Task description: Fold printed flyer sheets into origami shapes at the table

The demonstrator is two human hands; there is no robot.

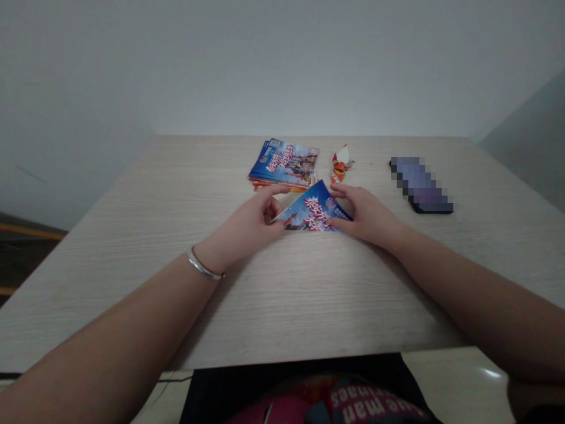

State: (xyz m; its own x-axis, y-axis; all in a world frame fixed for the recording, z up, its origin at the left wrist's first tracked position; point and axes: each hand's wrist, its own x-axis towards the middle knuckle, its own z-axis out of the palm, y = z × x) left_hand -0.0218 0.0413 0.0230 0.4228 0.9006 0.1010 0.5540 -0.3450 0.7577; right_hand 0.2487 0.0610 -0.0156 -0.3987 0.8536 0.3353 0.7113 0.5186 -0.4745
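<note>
A silver bracelet (204, 266) circles the wrist behind the left hand (258, 222), whose thumb and fingers pinch the left corner of a folded blue leaflet (314, 207). The right hand (369, 215) grips its right edge, so it sits between both hands, over the tabletop (300, 306). Right of the right hand lies a dark phone (421, 185); beyond the left, a leaflet stack (283, 162); beyond the right, an orange-and-white paper piece (339, 166).

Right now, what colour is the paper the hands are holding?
The paper is mostly blue, with pinkish-red and white characters, best seen in the head view.
</note>
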